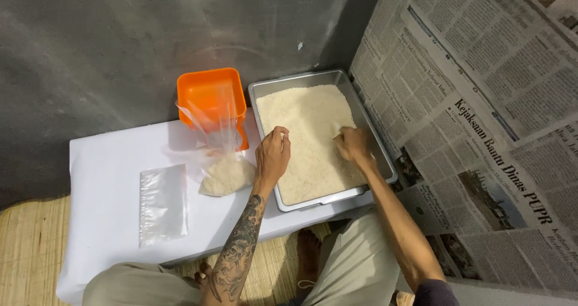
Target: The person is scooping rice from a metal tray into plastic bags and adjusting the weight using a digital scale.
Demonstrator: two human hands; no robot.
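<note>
Both hands in metal tray [264,90] of rice [310,131], left hand [273,155] pinching grains, right hand [355,146] curled, grip unclear, part-filled plastic bag [221,161] just left of tray

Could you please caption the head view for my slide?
Both hands, left hand and right hand, in a metal tray of rice.

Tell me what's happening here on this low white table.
A seated person has both hands in a rectangular metal tray of white rice-like grains. The left hand pinches grains; the right hand rests curled in them. Beside the tray, a clear plastic bag partly filled with grains leans against an orange plastic container. A flat empty bag lies farther left.
</note>
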